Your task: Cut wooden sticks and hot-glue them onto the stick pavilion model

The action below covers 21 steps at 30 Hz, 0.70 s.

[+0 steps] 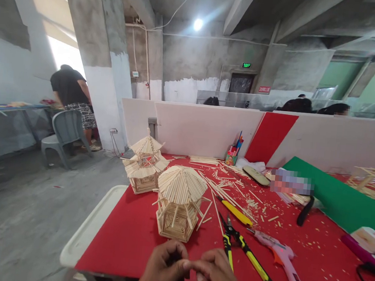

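Fingers of left hand (163, 268) and right hand (219, 276) curl inward, tips meeting; cannot tell how fully each pinch closes or whether anything small is held. Stick pavilion (180, 204) stands just beyond the left hand on the red tabletop (121, 240). Second pavilion (143, 167) close behind, to its left. Cutters (257, 264), handles spread, lie between right hand and pink glue gun (281, 253); yellow knife (238, 213) and loose sticks (214, 187) lie farther out. Nearer pavilion is upright: roof peak points up, long axis vertical.
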{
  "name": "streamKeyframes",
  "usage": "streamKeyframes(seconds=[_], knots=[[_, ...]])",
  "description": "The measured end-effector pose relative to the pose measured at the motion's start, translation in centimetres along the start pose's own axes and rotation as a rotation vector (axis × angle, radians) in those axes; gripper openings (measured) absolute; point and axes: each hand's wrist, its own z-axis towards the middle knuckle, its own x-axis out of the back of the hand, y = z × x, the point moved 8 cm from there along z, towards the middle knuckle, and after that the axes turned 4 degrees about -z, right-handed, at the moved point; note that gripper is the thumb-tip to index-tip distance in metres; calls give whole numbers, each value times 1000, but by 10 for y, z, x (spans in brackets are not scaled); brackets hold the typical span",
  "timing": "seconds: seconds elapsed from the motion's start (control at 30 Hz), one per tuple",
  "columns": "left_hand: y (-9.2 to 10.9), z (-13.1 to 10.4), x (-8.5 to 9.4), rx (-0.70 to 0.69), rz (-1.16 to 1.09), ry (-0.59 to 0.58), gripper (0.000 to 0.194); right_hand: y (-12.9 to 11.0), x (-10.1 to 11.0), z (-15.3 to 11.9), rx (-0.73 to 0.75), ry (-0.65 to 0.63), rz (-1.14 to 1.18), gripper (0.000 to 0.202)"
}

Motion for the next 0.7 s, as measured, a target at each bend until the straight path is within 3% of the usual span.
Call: streamKeyframes(seconds=[0.13, 0.33, 0.53, 0.7], knots=[[-10, -1, -3, 106, -41, -76, 48, -13, 4, 5, 150, 29, -95, 24], [3, -11, 0, 198, -6, -151, 40, -29, 0, 2, 336, 15, -339, 31], [-2, -10, 11, 277, -41, -115, 30, -42, -5, 3, 467, -27, -425, 33], [2, -5, 16, 222, -61, 18, 28, -44, -5, 5, 417, 2, -357, 40]])
